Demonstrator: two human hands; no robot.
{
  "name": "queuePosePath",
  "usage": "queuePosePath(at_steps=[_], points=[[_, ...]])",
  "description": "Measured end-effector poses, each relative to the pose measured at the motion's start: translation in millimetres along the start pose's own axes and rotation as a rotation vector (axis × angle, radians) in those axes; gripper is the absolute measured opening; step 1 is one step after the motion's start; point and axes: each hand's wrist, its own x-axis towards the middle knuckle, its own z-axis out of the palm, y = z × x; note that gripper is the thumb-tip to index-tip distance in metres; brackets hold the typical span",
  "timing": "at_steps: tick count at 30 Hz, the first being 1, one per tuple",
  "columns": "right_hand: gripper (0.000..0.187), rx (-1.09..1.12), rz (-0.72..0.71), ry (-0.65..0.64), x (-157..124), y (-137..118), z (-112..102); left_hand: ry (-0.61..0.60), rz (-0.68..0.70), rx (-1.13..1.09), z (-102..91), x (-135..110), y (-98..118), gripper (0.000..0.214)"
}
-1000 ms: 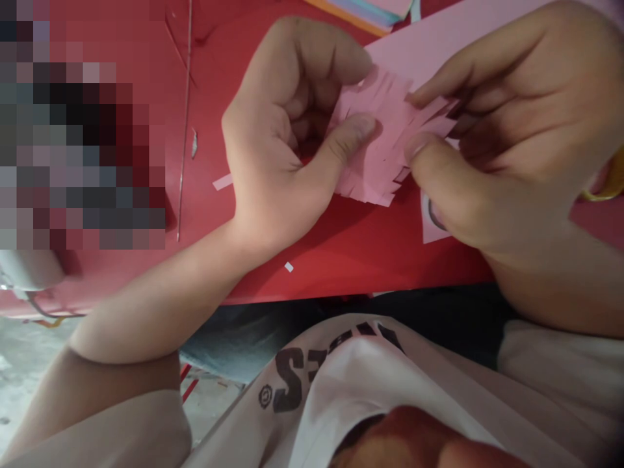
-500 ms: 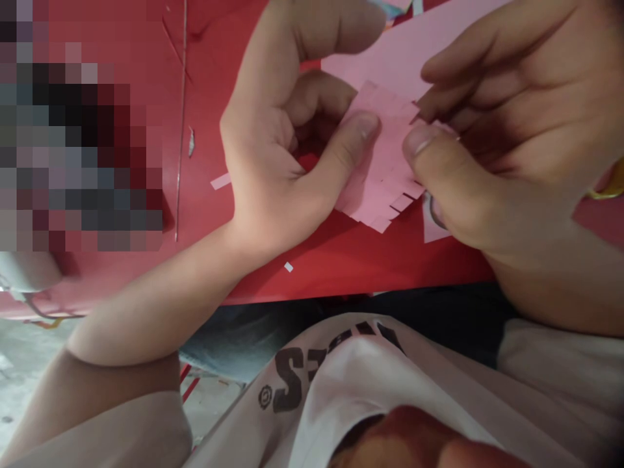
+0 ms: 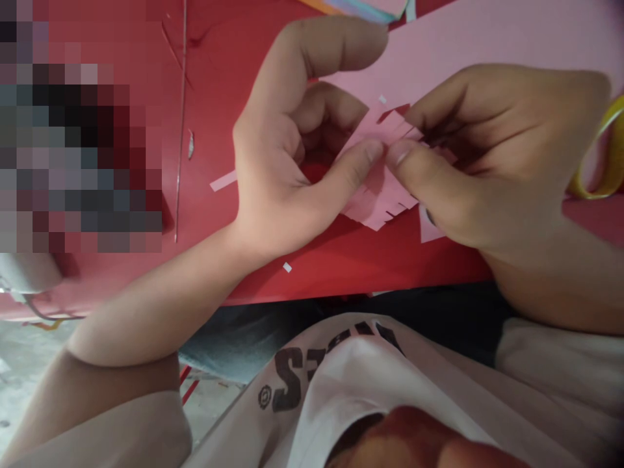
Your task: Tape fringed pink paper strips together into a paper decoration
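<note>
A small piece of pink paper point(image 3: 373, 195) with short slits cut along its edges is held between both hands, just above the table. My left hand point(image 3: 297, 149) pinches its left side between thumb and curled fingers, the index finger arched above. My right hand point(image 3: 497, 149) is closed on its right side, thumb pressed on top close to the left thumb. Some cut strips at the right edge stick up near the right fingers. The underside of the paper and several fingertips are hidden.
A larger pink sheet point(image 3: 439, 45) lies behind the hands on the red table point(image 3: 209, 71). Yellow scissors handles point(image 3: 597, 162), judging by the loop, sit at the right. A pink strip point(image 3: 223, 181), a white scrap point(image 3: 287, 267) and a thin stick point(image 3: 181, 130) lie leftward.
My right hand has turned and closed in, its thumb moving left along the paper toward my left thumb. The paper has shifted and tilted slightly. My left hand keeps its pinch.
</note>
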Motion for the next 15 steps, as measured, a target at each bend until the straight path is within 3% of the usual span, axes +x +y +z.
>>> queuePosePath(at_steps=[5, 8, 10, 12, 15], points=[[0.004, 0.027, 0.007, 0.038, -1, 3, 4, -0.051, -0.069, -0.112, 0.0, 1, -10, 0.023], [0.004, 0.034, 0.012, 0.049, -1, 2, 5, -0.04, 0.061, -0.177, 4.7, 2, -24, 0.025], [0.004, 0.052, 0.012, 0.048, -1, 2, 5, 0.043, 0.141, -0.255, 8.5, 2, -31, 0.034], [0.002, 0.069, -0.001, 0.044, -1, 3, 5, 0.09, 0.122, -0.262, 10.2, 1, -31, 0.027], [0.004, 0.077, -0.04, 0.054, -1, 5, 7, 0.05, 0.015, -0.185, 8.7, -1, -23, 0.02]])
